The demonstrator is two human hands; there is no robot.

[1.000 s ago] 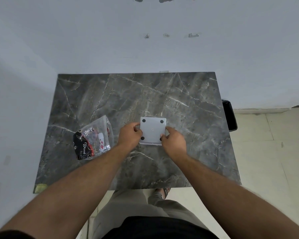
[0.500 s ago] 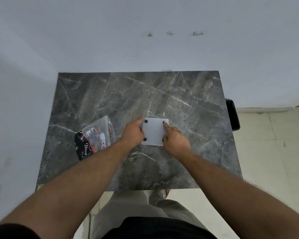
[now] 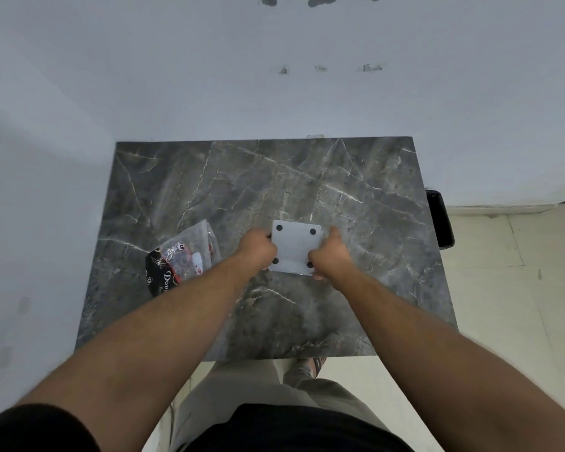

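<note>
When viewed from the head camera, found about the middle of the dark marble table (image 3: 307, 177): white square plate (image 3: 295, 247), pale face up, with four black round feet, one near each corner. Held from both sides at once. Gripped along left edge by left hand (image 3: 258, 249), fingers curled round that edge and out of sight beneath, knuckles just beside near-left foot. Gripped along right edge by right hand (image 3: 331, 256), thumb raised beside far-right corner, other fingers curled under near-right corner (tips just showing below plate's near edge). Both hands clamped on plate, neither loose. Cannot tell whether resting on table or lifted slightly off it. Edges roughly square to table edges, with slight skew.

Noted to left of left hand, near but not touching it: clear plastic pouch (image 3: 183, 256), lying flat on table, black label with white lettering at near end, red and white contents inside, near corner hidden behind left forearm. Noted on floor against table's right side: black bin (image 3: 439, 220). Behind table's far and left sides: white wall (image 3: 177, 76), with few scuff marks higher up. To right: pale tiled floor (image 3: 519, 272). Below table's near edge: khaki trousers (image 3: 242, 386) and sandalled foot (image 3: 310, 365).
</note>
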